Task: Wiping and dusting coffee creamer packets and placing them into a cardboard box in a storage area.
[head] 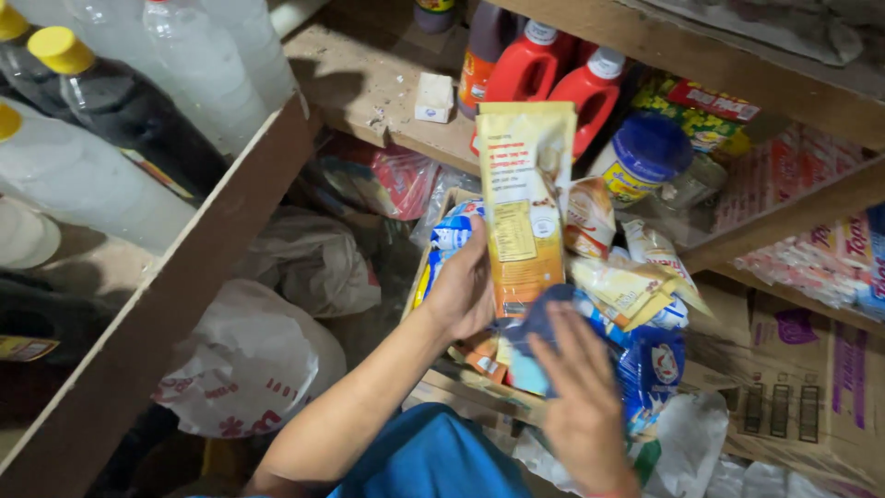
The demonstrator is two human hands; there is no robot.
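My left hand [461,290] grips a tall yellow sachet pack [523,203] by its lower edge and holds it upright in front of the shelves. Just below, my right hand [583,406] presses a blue cloth [544,323] against the bottom of the pack. Beneath both hands lies a pile of small packets [636,286] in yellow, white and blue wrappers, inside a cardboard box [793,369].
A wooden shelf [369,74] holds red jugs [590,92], a blue-lidded jar [641,157] and a small white box [433,97]. Clear and dark bottles [120,111] stand on the left shelf. White plastic bags [249,369] lie below.
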